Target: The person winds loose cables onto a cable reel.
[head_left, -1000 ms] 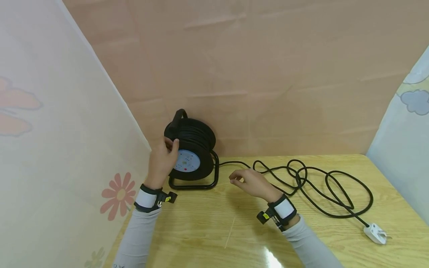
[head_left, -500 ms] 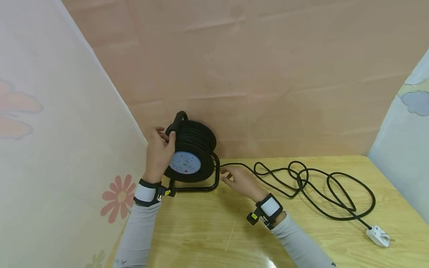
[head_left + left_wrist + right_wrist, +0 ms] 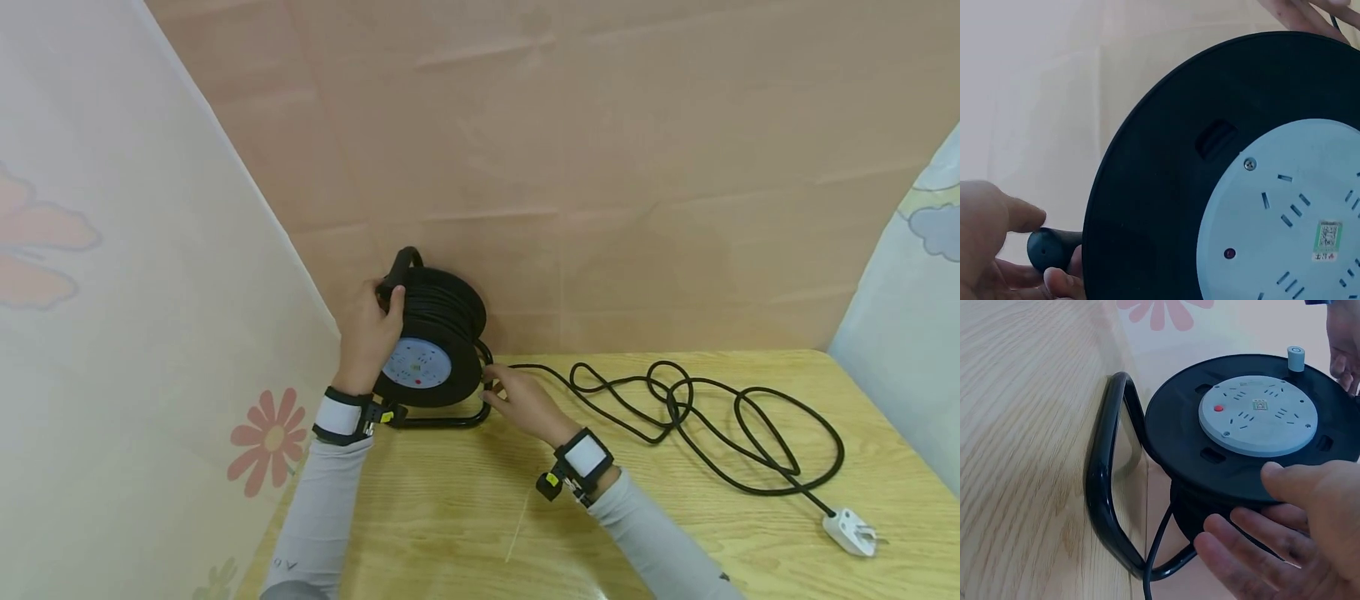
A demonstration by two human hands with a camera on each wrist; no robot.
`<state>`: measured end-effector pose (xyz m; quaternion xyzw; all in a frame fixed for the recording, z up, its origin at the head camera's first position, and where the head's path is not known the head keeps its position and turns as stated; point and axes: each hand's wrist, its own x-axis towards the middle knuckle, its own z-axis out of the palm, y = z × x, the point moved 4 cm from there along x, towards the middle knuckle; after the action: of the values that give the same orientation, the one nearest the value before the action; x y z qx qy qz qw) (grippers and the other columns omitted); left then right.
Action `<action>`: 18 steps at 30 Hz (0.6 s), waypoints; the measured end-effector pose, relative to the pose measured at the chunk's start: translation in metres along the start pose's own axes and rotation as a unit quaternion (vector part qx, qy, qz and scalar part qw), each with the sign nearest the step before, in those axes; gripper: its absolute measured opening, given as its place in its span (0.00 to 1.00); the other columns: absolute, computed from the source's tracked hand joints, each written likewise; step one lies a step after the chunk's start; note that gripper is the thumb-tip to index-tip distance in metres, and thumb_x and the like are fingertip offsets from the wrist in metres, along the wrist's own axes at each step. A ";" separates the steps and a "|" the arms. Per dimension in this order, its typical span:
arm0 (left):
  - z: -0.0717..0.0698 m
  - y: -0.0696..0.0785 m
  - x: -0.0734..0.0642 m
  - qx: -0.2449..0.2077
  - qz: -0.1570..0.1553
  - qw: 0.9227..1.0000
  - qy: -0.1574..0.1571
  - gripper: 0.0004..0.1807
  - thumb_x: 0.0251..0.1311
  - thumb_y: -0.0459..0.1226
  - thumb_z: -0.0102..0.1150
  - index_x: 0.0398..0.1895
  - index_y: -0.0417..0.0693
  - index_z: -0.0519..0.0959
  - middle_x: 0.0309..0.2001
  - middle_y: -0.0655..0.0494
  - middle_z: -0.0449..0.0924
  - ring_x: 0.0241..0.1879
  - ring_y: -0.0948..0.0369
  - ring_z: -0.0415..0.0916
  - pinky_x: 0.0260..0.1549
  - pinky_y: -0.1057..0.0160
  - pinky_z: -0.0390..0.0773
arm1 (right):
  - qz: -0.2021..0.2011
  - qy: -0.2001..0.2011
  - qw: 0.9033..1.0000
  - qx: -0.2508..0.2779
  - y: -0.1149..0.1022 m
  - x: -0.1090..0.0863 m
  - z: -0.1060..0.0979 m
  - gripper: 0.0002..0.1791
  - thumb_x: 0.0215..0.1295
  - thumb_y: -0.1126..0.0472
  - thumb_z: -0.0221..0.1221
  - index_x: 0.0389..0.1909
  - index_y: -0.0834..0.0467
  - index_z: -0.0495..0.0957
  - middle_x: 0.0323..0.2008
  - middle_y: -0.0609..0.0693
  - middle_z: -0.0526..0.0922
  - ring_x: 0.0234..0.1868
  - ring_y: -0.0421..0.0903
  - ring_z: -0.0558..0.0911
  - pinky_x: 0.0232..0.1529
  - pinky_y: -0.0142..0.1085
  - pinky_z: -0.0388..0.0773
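Note:
A black cable reel (image 3: pixel 465 367) with a pale round socket face (image 3: pixel 416 363) stands against the back wall, black cable wound on its drum. My left hand (image 3: pixel 367 337) grips the reel's black handle (image 3: pixel 1047 251), thumb on top and fingers curled beneath it. At the reel's right edge is my right hand (image 3: pixel 528 404). In the right wrist view its thumb lies by the disc's rim and its fingers (image 3: pixel 1260 534) are spread, holding nothing. Loose cable (image 3: pixel 1157 540) runs out past the reel's tubular black stand (image 3: pixel 1100 469).
The loose cable spreads in tangled loops over the right of the wooden table (image 3: pixel 442 517), ending in a white plug (image 3: pixel 850 532). A small grey knob (image 3: pixel 1296 359) sticks up from the disc. A flower-printed sheet (image 3: pixel 187 375) stands close on the left.
My right hand has moved left to the reel's edge. My left hand has come onto the handle from just beside it. The cable and plug lie as before.

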<state>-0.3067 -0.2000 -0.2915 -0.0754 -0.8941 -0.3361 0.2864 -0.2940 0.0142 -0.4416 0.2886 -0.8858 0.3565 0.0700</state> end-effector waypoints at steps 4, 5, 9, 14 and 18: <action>0.004 0.000 0.004 0.002 -0.013 1.000 -0.008 0.28 0.71 0.48 0.48 0.59 0.32 0.68 0.43 0.39 0.78 0.36 0.49 0.76 0.32 0.49 0.78 | 0.003 0.023 1.000 0.012 -0.004 0.006 0.001 0.12 0.70 0.56 0.57 0.48 0.57 0.75 0.40 0.45 0.82 0.39 0.39 0.80 0.38 0.35 0.78; 0.004 0.000 0.005 0.007 -0.015 1.000 -0.007 0.28 0.71 0.48 0.49 0.59 0.32 0.69 0.44 0.38 0.78 0.38 0.48 0.77 0.34 0.48 0.78 | 0.003 0.031 0.999 0.010 -0.004 0.007 0.001 0.10 0.70 0.56 0.57 0.46 0.56 0.75 0.38 0.45 0.82 0.38 0.38 0.79 0.36 0.34 0.78; 0.006 -0.001 0.007 0.026 -0.012 1.000 0.008 0.26 0.70 0.49 0.50 0.56 0.33 0.72 0.44 0.39 0.79 0.39 0.48 0.76 0.34 0.48 0.77 | 0.001 0.063 0.998 -0.007 -0.005 0.012 0.002 0.07 0.70 0.53 0.56 0.39 0.53 0.74 0.29 0.42 0.79 0.28 0.36 0.77 0.26 0.31 0.75; 0.007 0.001 0.009 0.031 0.006 0.999 0.022 0.22 0.70 0.47 0.50 0.50 0.34 0.75 0.32 0.45 0.75 0.27 0.52 0.72 0.21 0.55 0.70 | -0.007 0.082 0.997 0.001 -0.003 0.016 0.001 0.05 0.72 0.57 0.55 0.37 0.53 0.74 0.23 0.41 0.77 0.22 0.36 0.77 0.21 0.30 0.72; 0.008 0.003 0.009 0.029 0.017 0.999 0.029 0.19 0.70 0.45 0.51 0.46 0.34 0.76 0.27 0.47 0.72 0.23 0.53 0.70 0.17 0.58 0.66 | -0.017 0.086 0.996 0.000 -0.003 0.016 -0.001 0.04 0.72 0.59 0.54 0.37 0.55 0.75 0.23 0.44 0.80 0.21 0.34 0.77 0.19 0.29 0.72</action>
<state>-0.3164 -0.1934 -0.2896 -0.0723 -0.8935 -0.3069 0.3197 -0.3057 0.0056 -0.4337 0.2717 -0.8718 0.3785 0.1515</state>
